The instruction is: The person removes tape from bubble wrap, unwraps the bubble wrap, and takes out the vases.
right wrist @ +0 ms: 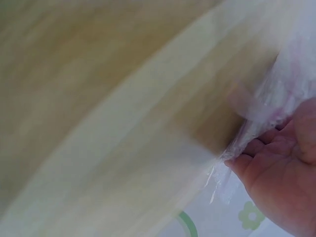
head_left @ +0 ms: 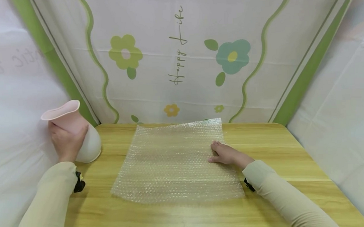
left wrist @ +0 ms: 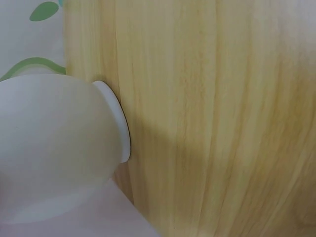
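Note:
At the far left, my left hand (head_left: pixel 67 137) grips the neck of a vase (head_left: pixel 91 145) with a wavy pink rim and a rounded white body. Its white base (left wrist: pixel 118 123) is right at the tabletop in the left wrist view, while the left hand is almost wholly outside that view. A clear sheet of bubble wrap (head_left: pixel 174 164) lies spread over the middle of the table. My right hand (head_left: pixel 227 154) rests on the sheet's right edge with fingers extended. In the blurred right wrist view, the fingers (right wrist: pixel 242 165) touch the crinkled edge of the wrap.
Under everything is a light wood-grain table (head_left: pixel 277 160) with rounded far corners. A white curtain (head_left: pixel 157 91) with printed flowers and green bands hangs behind the table's far edge. White fabric (head_left: pixel 344 104) closes off both sides, and the left one is close beside the vase.

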A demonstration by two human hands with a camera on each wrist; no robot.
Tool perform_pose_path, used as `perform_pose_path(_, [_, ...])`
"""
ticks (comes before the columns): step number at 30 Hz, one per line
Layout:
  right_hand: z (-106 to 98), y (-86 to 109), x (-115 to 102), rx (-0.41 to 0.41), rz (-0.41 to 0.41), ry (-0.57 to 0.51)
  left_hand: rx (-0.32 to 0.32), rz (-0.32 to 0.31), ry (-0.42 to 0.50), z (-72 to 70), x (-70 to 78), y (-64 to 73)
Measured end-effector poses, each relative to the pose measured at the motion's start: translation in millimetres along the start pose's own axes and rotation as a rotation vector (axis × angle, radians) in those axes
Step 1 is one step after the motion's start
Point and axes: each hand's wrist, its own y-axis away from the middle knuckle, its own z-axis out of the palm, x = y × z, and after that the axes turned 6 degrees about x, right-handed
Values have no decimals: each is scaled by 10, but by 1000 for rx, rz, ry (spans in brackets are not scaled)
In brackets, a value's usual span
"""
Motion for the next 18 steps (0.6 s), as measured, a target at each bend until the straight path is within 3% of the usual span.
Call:
perform_pose_path(9, [-45,-25,-32,-42,12,56,-11,-12,-9,-12,-6,3])
perform_pose_path(18, [-47,-35,-30,-43,19,46,-6,-6,-4,-11,-8,11])
